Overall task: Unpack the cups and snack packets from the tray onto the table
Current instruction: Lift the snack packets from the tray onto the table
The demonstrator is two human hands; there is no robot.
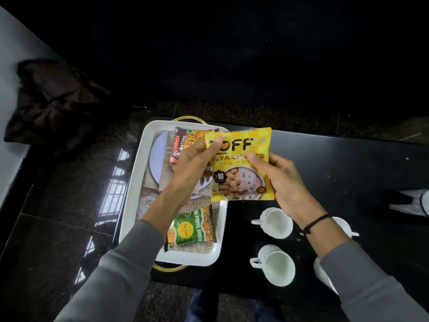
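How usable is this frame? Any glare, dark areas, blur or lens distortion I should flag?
Head view: upper half almost black, no detail; window glare on the polished floor left of the tray; the yellow packet, held by the left hand and right hand, is well lit and its print readable; the dark bag at left is soft; wide-angle bending toward the edges.

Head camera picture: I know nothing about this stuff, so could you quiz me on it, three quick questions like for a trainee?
1. True or false: both the left hand and the right hand hold the yellow packet.
2. How many packets lie in the white tray? A one, B two, C four.
3. Fill in: the white cups stand on the black ____.
Key: 1 true. 2 B: red packet and green packet. 3 table.
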